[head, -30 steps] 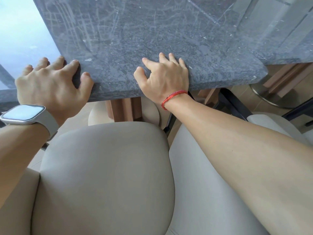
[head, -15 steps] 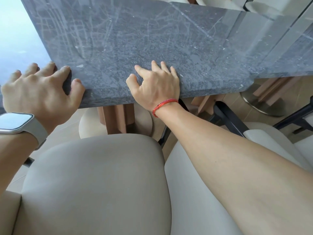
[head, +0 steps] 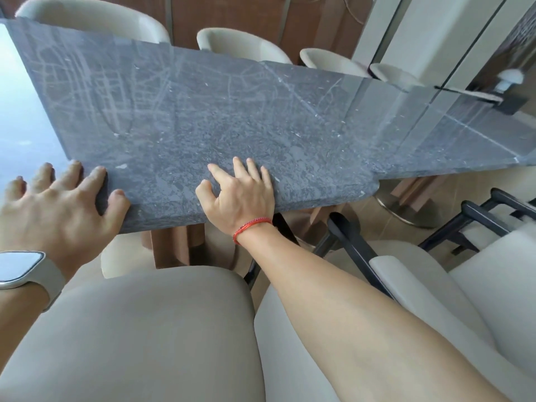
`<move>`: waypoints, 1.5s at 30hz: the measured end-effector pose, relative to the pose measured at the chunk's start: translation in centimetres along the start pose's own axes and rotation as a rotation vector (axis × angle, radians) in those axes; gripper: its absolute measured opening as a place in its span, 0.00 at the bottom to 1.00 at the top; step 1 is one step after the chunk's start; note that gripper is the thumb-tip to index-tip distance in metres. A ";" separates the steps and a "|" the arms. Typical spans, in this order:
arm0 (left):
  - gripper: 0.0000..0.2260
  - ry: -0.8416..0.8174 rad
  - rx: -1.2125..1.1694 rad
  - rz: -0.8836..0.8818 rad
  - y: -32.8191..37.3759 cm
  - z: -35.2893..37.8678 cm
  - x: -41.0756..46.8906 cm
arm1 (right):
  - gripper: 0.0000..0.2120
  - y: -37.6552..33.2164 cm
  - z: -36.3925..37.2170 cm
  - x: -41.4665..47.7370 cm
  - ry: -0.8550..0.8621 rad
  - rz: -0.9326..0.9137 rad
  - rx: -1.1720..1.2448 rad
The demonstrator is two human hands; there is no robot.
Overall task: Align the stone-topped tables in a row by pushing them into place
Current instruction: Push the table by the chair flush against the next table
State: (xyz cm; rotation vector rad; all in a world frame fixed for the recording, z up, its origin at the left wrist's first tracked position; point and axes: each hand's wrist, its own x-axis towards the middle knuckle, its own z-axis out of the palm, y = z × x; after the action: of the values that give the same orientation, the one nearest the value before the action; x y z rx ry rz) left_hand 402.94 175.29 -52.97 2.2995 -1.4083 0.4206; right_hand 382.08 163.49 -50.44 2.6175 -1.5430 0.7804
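**At the near edge: both hands on the stone desk**

Right at the front edge of the grey stone-topped desk [head: 203,126], the person has both hands planted. The left hand [head: 58,210] is on the near-left corner. Its fingers are spread and pretty much straight, fingertips in plain sight, and its thumb lies on the stone close to the front edge. It's released, so no real clutching going on. The right hand [head: 243,198] is further along the same edge with the palm up against the rim and the fingers lying flat on top, relaxed, not wrapped round anything.

To the right, the neighbouring desk [head: 464,140] butts up against this one, but its front edge sits further back, so there's a visible step where they meet.

Other bits: there's a watch [head: 20,269] on the left wrist and a red string bracelet [head: 251,226] on the right. A beige chair [head: 139,338] sits right below the camera with a second chair [head: 420,300] beside it, and more chair backs [head: 240,42] line the far side. A wooden pedestal [head: 174,245] shows under the desk. The pale surface [head: 23,111] off to the left is too washed out by glare to tell what it is.
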 end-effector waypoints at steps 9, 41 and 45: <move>0.27 -0.008 0.018 -0.003 0.7 -0.8 0.5 | 0.25 0.0 -0.4 0.4 0.053 0.004 -0.022; 0.31 -0.092 0.088 0.016 8.7 -0.5 1.2 | 0.24 0.0 0.2 0.0 0.092 0.014 0.012; 0.31 -0.084 0.078 0.013 8.8 -0.6 1.1 | 0.23 -0.1 0.1 0.0 0.084 0.011 -0.001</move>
State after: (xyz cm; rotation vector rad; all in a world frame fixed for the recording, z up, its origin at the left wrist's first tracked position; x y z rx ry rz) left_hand 395.55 171.19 -50.37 2.3968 -1.4714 0.3937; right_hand 382.19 163.46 -50.52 2.5422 -1.5372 0.8782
